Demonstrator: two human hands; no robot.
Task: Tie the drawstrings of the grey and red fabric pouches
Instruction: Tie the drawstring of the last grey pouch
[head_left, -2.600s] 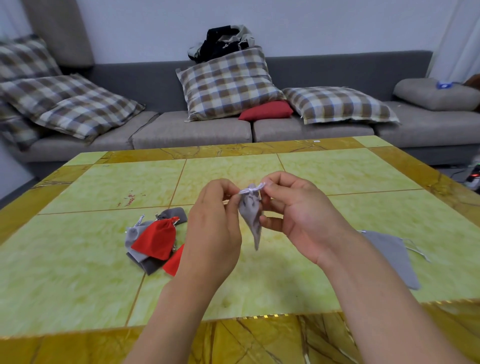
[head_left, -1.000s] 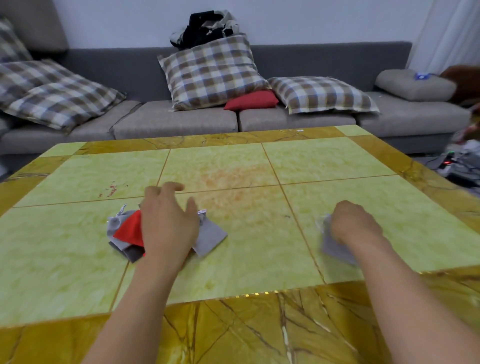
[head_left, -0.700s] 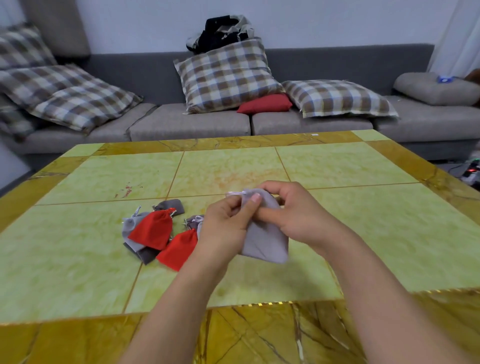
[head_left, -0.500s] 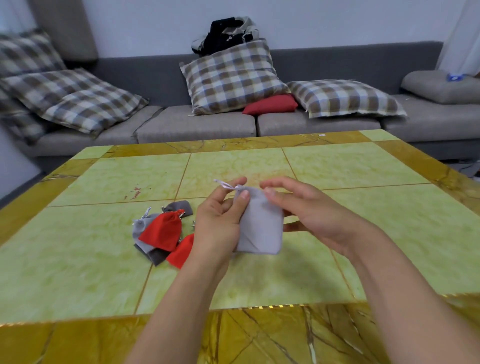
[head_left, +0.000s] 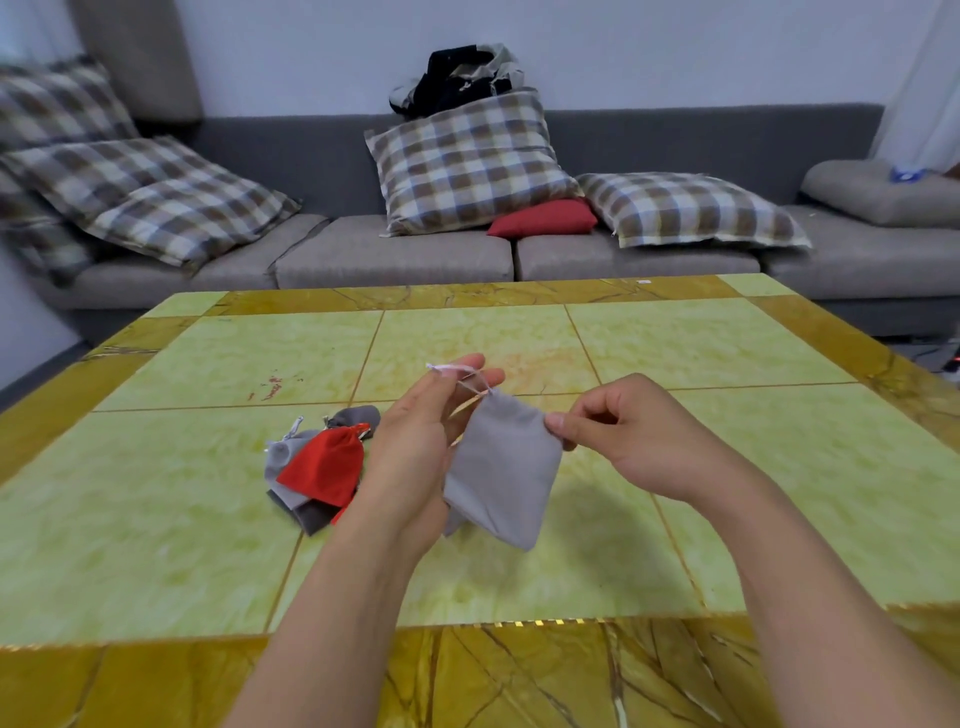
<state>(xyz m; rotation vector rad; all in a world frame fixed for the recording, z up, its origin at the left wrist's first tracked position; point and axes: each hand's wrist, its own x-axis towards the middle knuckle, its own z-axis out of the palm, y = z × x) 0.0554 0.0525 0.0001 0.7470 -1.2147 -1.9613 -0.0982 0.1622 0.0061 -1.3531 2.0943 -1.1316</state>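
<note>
A light grey fabric pouch (head_left: 501, 470) hangs flat in the air above the table, held between both hands. My left hand (head_left: 415, 441) pinches its white drawstring (head_left: 457, 371) at the pouch's top left corner. My right hand (head_left: 623, 434) pinches the top right corner of the pouch. To the left, a small heap lies on the table: a red pouch (head_left: 324, 467) on top of light grey pouches (head_left: 280, 457) and a dark grey pouch (head_left: 356, 415). Part of the heap is hidden behind my left wrist.
The green and gold tiled table (head_left: 727, 467) reaches to the front edge below my arms. Behind it stands a grey sofa (head_left: 395, 254) with checked cushions (head_left: 467, 166), a red cushion (head_left: 545, 218) and a dark bundle (head_left: 457, 73).
A tied grey pouch was set down with the heap and another grey pouch picked up from the right. My hands have since spread its mouth apart, the right hand now pinching the corner.
</note>
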